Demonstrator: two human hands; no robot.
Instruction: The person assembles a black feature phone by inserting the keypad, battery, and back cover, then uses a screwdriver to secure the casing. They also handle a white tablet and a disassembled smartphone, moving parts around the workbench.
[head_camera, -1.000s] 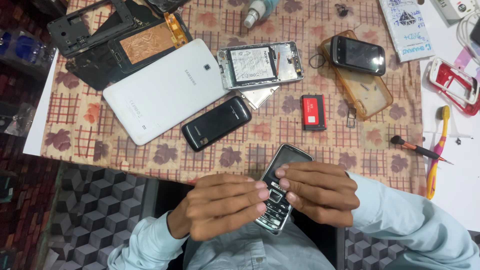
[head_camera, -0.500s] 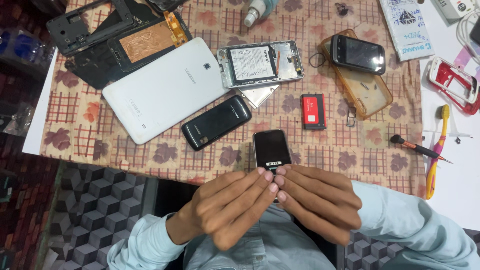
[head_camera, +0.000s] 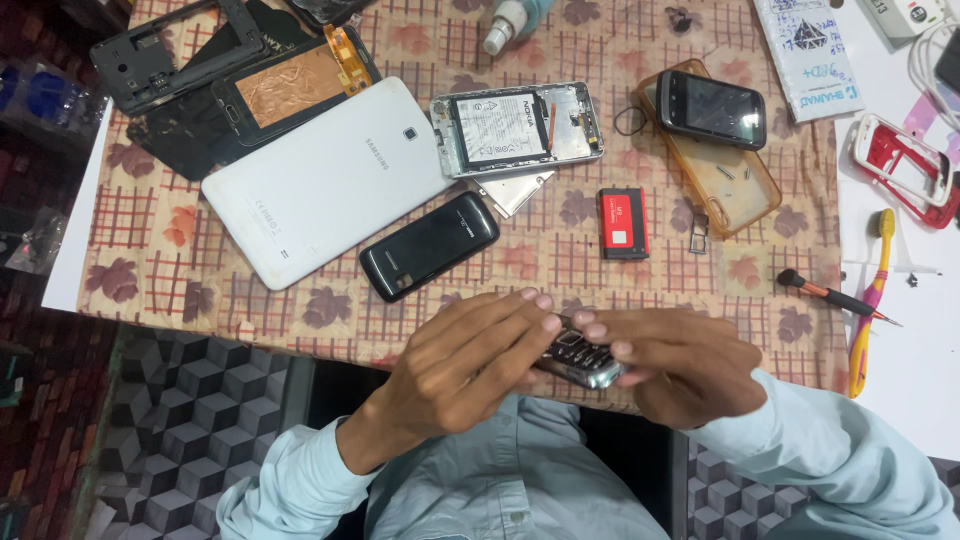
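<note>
Both hands are closed on one small dark keypad phone (head_camera: 575, 358), held in the air just off the near edge of the worktop (head_camera: 560, 255) with its patterned beige cloth. The left hand (head_camera: 465, 365) lays its fingers over the phone's left half; the right hand (head_camera: 685, 365) clamps the other end, fingertips meeting above the keys. The silver-rimmed keypad side shows and the body looks whole, so any opening or closing of its shell seems barely begun or nearly finished; I cannot tell which.

Room is tight at 12 o'clock: a black slab phone (head_camera: 428, 245) lies just beyond the knuckles and a white tablet back (head_camera: 320, 180) at 11. A red battery (head_camera: 624, 222) sits at 1, a small screwdriver (head_camera: 835, 295) at 3. Open space lies only toward the person's lap.
</note>
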